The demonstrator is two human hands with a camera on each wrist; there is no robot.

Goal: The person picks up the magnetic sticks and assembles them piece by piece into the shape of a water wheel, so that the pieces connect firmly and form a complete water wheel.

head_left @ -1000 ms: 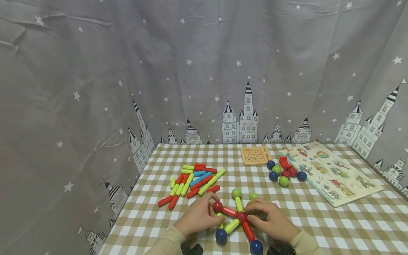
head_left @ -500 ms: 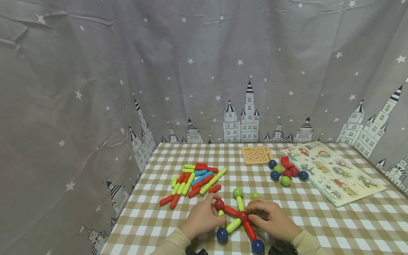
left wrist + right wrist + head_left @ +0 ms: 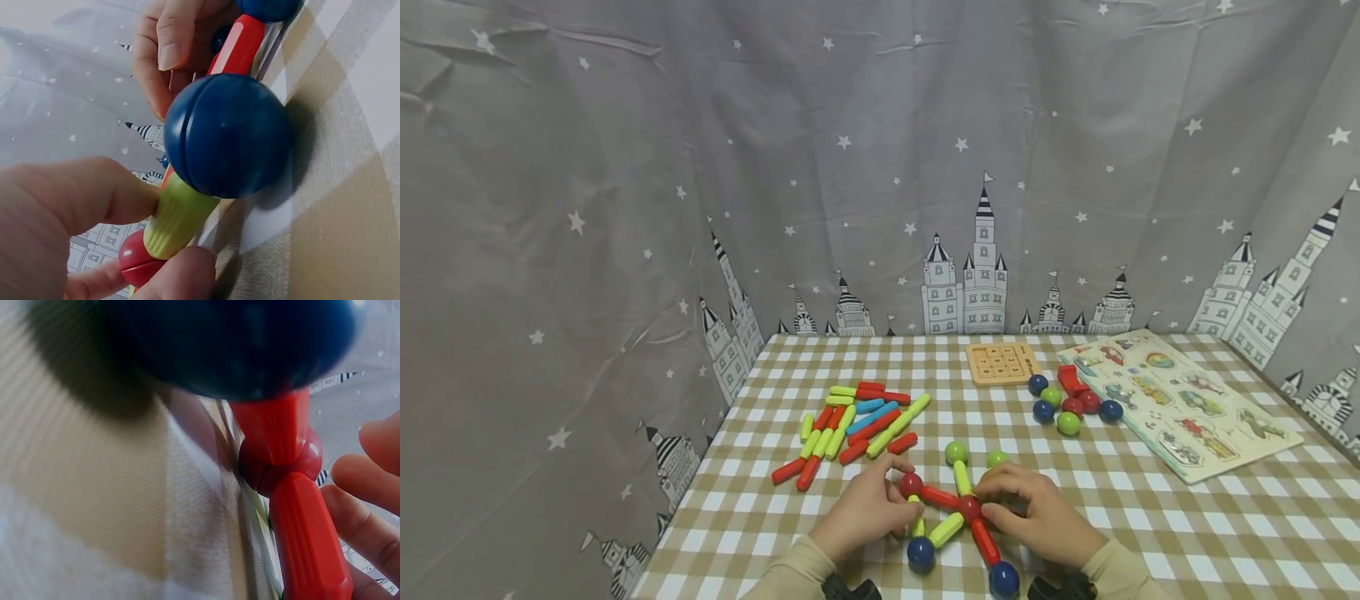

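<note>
A star-like construction of rods and balls lies at the table's near side. Its central red ball (image 3: 969, 507) joins several rods. My left hand (image 3: 865, 510) pinches a short yellow-green rod (image 3: 181, 215) between thumb and finger. That rod links a left red ball (image 3: 911, 484) to a blue ball (image 3: 921, 553). Around the central ball, my right hand (image 3: 1037, 512) rests with loosely bent fingers. In the right wrist view its fingertips lie beside a red rod (image 3: 309, 544), not wrapped round it. A green ball (image 3: 997, 459) shows behind that hand; any rod leading to it is hidden.
Loose red, yellow-green and blue rods, such as a red rod (image 3: 788, 471), lie at left. Several balls, including a blue ball (image 3: 1110, 410), sit at right beside a picture puzzle board (image 3: 1187, 408). A wooden number puzzle (image 3: 1002, 364) lies near the back edge.
My left thumb has drawn back slightly, so more of the yellow-green rod shows. The right hand and the construction stay nearly still. The head view shifts a little.
</note>
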